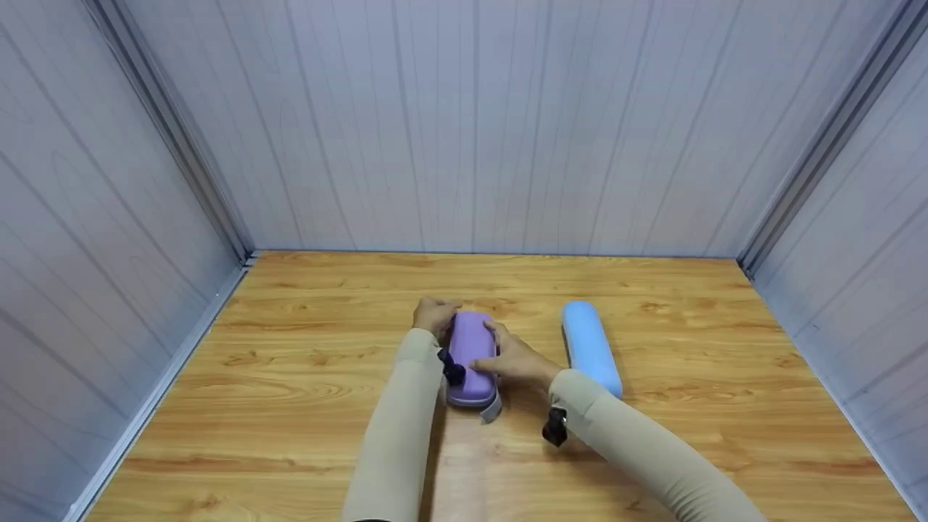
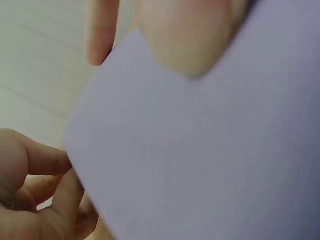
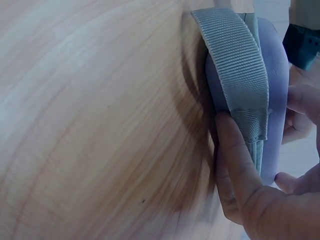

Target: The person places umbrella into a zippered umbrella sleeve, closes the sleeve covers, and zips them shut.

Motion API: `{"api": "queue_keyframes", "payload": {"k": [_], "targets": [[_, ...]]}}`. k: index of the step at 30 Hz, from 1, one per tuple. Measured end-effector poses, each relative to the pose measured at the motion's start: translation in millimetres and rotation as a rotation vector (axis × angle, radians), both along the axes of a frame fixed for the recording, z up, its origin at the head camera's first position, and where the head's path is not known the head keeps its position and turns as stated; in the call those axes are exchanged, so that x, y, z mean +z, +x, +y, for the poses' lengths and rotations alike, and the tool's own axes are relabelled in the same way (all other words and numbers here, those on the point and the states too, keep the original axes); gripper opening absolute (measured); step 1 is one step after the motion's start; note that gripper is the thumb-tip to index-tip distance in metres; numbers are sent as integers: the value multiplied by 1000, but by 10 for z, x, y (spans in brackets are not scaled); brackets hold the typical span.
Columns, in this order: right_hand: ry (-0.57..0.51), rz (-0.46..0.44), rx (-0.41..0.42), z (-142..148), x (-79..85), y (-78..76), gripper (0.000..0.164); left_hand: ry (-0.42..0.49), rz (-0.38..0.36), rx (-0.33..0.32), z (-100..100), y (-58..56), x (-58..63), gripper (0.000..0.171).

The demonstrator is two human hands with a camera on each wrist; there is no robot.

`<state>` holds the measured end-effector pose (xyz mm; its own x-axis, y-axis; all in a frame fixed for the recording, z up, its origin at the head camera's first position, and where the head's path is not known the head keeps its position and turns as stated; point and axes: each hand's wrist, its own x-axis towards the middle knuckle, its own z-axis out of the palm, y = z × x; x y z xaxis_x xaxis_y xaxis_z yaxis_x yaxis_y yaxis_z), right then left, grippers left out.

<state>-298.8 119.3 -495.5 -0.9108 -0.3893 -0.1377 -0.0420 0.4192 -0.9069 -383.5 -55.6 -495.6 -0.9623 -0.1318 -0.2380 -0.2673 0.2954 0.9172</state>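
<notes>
A purple hard-shell case (image 1: pixel 475 341) with rounded corners lies lengthwise on the wooden table. A grey woven strap (image 3: pixel 240 65) loops out from the pale band along its side at the near end. My right hand (image 1: pixel 518 357) grips the case from the right, its thumb on the lid and its other fingers against the side. At the far left corner is my left hand (image 1: pixel 435 315); in the left wrist view its curled fingers (image 2: pixel 55 200) pinch at the case's edge. What exactly lies between those fingertips is hidden.
To the right of the purple case lies a light blue case (image 1: pixel 592 349) of similar long shape, close to my right forearm. Pale panelled walls (image 1: pixel 471 123) border the wooden table (image 1: pixel 304 435) at the back and both sides.
</notes>
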Motion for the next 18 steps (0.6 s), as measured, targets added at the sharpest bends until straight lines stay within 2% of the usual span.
{"api": "queue_keyframes", "payload": {"k": [3, 8, 11, 15, 18], "targets": [[2, 6, 8, -7, -3, -5, 97, -51, -6, -98, -77, 12, 7, 21], [-3, -1, 8, -27, -15, -22, 100, -261, 48, -242, -170, 37, 36, 21], [-19, -10, 4, -29, -21, -35, 99, -390, 118, -329, -181, 26, 36, 20], [-30, -20, -3, -27, -22, -38, 98, -573, 271, -424, -166, 0, 6, 18], [-16, -16, -15, -22, -28, -34, 97, -635, 337, -458, -155, -1, -30, 17]]}}
